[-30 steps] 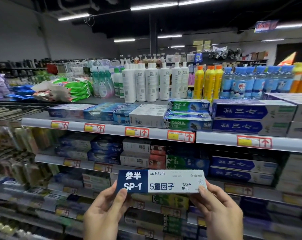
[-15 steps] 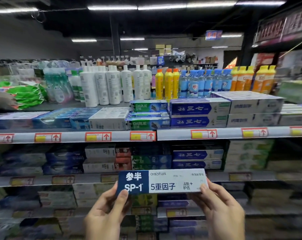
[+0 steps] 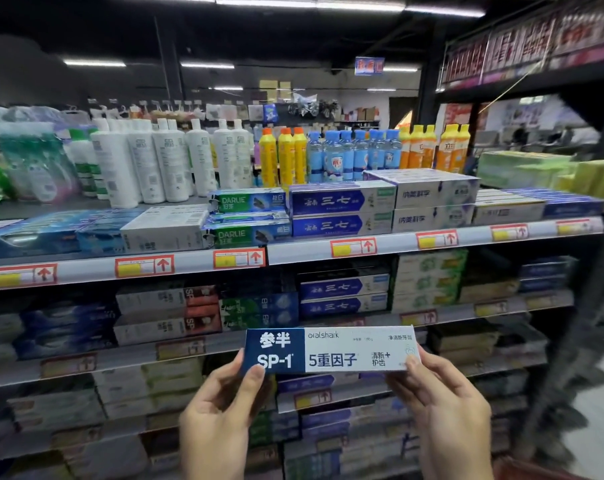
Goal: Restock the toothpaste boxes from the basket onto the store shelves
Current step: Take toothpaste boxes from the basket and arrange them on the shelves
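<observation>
You've got the toothpaste box (image 3: 331, 349) up in front of you, level and label-out. Your left hand (image 3: 220, 420) pinches the blue SP-1 end with its thumb on the front face. Your right hand (image 3: 446, 410) pinches the lower corner of the white end the same way. The box is in the air, in front of the lower shelves (image 3: 328, 396) and not touching them.

My worry is the grip. You only hold it by the two ends, so if one hand lets go to clear a slot, the box could swing or drop.

The other risk is putting it in the wrong row. The white boxes with red ends (image 3: 168, 313) on the second shelf read "SP", but they're a different colour from yours. I don't see an obvious matching row. The stacks also look tightly packed, so shoving it in could knock a neighbour off.

Further back, the Darlie boxes (image 3: 246, 216) and the white bottles (image 3: 155, 161) are sharp enough. The lower and side shelves are smeared and I can't read them.

Your fingers behind the box are hidden. I can't pick out the basket, just a reddish patch (image 3: 543, 471) cut off at the bottom right that I can't identify.
</observation>
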A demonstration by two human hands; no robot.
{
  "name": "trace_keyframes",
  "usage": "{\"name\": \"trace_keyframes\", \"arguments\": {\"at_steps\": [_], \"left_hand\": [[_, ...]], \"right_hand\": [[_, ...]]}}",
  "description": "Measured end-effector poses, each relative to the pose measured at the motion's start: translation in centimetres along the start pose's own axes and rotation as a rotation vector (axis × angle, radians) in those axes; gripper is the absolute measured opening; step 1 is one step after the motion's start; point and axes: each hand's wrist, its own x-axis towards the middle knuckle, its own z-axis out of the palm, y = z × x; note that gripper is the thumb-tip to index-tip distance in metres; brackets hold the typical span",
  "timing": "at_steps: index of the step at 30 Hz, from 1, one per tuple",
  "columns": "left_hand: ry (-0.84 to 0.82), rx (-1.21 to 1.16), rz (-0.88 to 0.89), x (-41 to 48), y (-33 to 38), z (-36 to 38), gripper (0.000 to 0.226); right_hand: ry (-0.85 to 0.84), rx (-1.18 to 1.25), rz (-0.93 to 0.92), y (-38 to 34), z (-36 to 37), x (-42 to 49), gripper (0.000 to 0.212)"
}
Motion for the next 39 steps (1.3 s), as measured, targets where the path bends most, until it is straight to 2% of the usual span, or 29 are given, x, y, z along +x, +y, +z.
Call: {"name": "trace_keyframes", "arguments": {"at_steps": [8, 17, 21, 25, 33, 39], "left_hand": [[-0.056, 0.004, -0.008, -0.7, 0.2, -2.0, 0.041], [-0.154, 0.015, -0.057, -2.3, -0.3, -2.0, 0.037], [-0.147, 0.036, -0.076, -3.6, -0.8, -1.4, 0.025], [-0.17, 0.041, -0.086, -4.9, -1.5, -0.8, 0.028], [-0.123, 0.048, -0.087, -6.1, -2.2, 0.5, 0.02], [-0.02, 0.153, 0.058, -6.0, -2.4, 1.0, 0.022]], "right_hand": [[0.059, 0.009, -0.039, 0.3, -0.7, -3.4, 0.021], [0.206, -0.005, -0.046, -0.8, -2.7, -7.3, 0.01], [0.242, -0.015, -0.056, -1.7, -4.3, -8.3, 0.009], [0.265, -0.031, -0.071, -2.6, -5.5, -8.6, 0.008], [0.237, -0.052, -0.054, -3.7, -6.9, -7.0, 0.009], [0.154, -0.05, 0.004, -3.3, -6.1, -4.4, 0.012]]}}
